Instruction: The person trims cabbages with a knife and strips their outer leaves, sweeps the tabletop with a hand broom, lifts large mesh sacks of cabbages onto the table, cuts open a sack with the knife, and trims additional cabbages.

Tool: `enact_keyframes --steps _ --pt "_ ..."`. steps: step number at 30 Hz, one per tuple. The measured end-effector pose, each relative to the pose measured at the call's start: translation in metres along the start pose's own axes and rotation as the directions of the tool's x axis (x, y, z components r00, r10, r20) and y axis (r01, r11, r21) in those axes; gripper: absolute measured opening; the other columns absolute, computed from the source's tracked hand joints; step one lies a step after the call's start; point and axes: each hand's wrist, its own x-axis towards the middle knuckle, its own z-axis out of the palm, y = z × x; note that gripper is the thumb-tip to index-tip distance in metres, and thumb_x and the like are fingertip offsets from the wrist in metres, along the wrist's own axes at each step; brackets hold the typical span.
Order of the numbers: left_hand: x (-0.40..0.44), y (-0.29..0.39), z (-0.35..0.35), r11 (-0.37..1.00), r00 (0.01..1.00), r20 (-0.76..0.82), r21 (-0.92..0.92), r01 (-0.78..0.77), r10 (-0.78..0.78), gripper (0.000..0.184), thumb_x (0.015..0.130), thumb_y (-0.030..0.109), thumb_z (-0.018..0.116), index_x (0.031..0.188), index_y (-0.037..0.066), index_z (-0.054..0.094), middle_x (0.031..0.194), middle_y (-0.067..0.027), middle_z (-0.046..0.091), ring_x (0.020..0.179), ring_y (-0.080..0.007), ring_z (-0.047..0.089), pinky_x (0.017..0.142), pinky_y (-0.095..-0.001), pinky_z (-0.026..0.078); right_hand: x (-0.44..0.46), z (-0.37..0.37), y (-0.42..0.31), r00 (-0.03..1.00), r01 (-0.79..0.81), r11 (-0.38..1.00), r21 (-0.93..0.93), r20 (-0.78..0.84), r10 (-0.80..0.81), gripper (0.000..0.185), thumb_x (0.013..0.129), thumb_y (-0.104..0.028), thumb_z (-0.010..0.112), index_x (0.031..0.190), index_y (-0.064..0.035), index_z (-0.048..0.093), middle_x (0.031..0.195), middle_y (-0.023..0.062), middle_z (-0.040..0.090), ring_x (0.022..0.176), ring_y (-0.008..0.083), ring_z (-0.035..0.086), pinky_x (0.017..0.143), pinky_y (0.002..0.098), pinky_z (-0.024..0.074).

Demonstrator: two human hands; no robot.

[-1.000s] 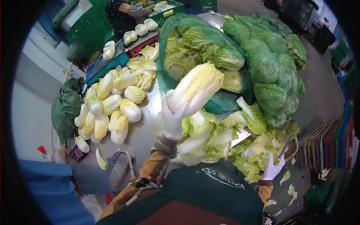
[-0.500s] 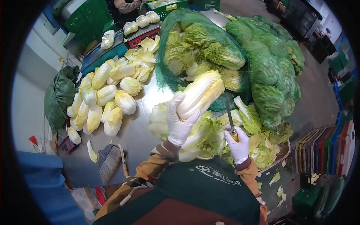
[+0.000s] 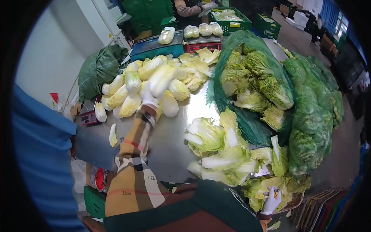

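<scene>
My gloved left hand (image 3: 149, 97) is stretched out over the pile of trimmed napa cabbages (image 3: 129, 101), gripping a pale, peeled napa cabbage (image 3: 163, 80) blurred by motion. Whether that cabbage touches the pile I cannot tell. At the lower right, my gloved right hand (image 3: 273, 201) is closed round the handle of a knife (image 3: 261, 171), its blade pointing away from me among loose leaves. Cut-off outer cabbage leaves (image 3: 228, 160) lie heaped between my hands. Beyond them a green net sack (image 3: 247, 121) gapes, with untrimmed napa cabbages (image 3: 253, 83) inside.
A full net sack (image 3: 311, 127) stands on the right. At the back, wrapped cabbages (image 3: 191, 31) sit on scales (image 3: 201, 47), near a green crate (image 3: 234, 24) and another person's arm (image 3: 188, 9). A dark green bag (image 3: 101, 69) and a small scale (image 3: 89, 118) are at left.
My left hand has carried the peeled cabbage leftward from in front of the open sack to the trimmed pile. My right hand with the knife is lower, by the leaves. The view has shifted.
</scene>
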Motion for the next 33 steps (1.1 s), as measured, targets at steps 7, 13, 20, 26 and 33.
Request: enact_keyframes --steps 7,13,20,26,33 --pt "0.094 0.100 -0.015 0.997 0.996 -0.050 0.047 -0.065 0.068 0.084 0.086 0.046 0.066 0.149 0.020 0.017 0.153 -0.0181 0.017 0.142 -0.0386 0.018 0.109 -0.0572 0.032 0.007 0.021 0.004 0.998 -0.058 0.998 0.006 0.020 0.058 0.018 0.090 -0.015 0.063 0.101 -0.0010 0.060 0.091 0.0072 0.067 0.058 0.0094 0.060 0.039 0.0188 0.0339" --pt "0.013 -0.075 0.083 0.725 0.759 0.615 0.620 -0.300 -0.212 0.045 0.090 0.029 0.065 0.129 0.010 0.052 0.111 -0.0056 0.061 0.102 -0.0194 0.060 0.086 -0.0363 0.050 -0.004 0.073 0.001 0.955 0.146 0.988 -0.054 0.268 -0.126 0.014 0.086 -0.009 0.067 0.096 0.0016 0.065 0.081 0.0024 0.064 0.064 0.0071 0.058 0.054 0.0216 0.0452" --pt "-0.066 -0.221 0.247 0.199 0.515 0.850 0.488 -0.850 0.111 0.091 0.065 0.029 0.082 0.140 0.002 0.038 0.132 -0.0224 0.048 0.124 -0.0370 0.046 0.106 -0.0392 0.036 -0.012 0.052 -0.001 0.974 0.006 0.987 -0.159 0.225 0.030 0.014 0.087 -0.007 0.068 0.097 0.0015 0.065 0.075 0.0015 0.063 0.062 0.0065 0.056 0.056 0.0227 0.0452" --pt "-0.048 -0.217 0.322 -0.380 0.610 0.715 0.489 -0.785 -0.340 0.109 0.055 0.044 0.086 0.143 0.008 0.033 0.132 -0.0182 0.047 0.127 -0.0325 0.043 0.100 -0.0442 0.042 -0.012 0.022 0.025 0.999 -0.014 0.997 -0.074 0.032 0.016 0.010 0.087 -0.002 0.064 0.094 0.0050 0.062 0.081 0.0059 0.062 0.064 0.0105 0.059 0.056 0.0249 0.0528" --pt "-0.102 -0.175 0.312 -0.560 0.423 0.632 -0.022 -0.828 -0.650 0.107 0.045 0.043 0.090 0.139 0.021 0.044 0.137 -0.0191 0.040 0.129 -0.0411 0.037 0.094 -0.0701 0.035 -0.016 0.019 0.040 0.995 -0.094 0.993 -0.069 0.017 0.095 0.012 0.087 -0.002 0.066 0.095 0.0053 0.061 0.080 0.0063 0.062 0.060 0.0116 0.059 0.055 0.0248 0.0520"
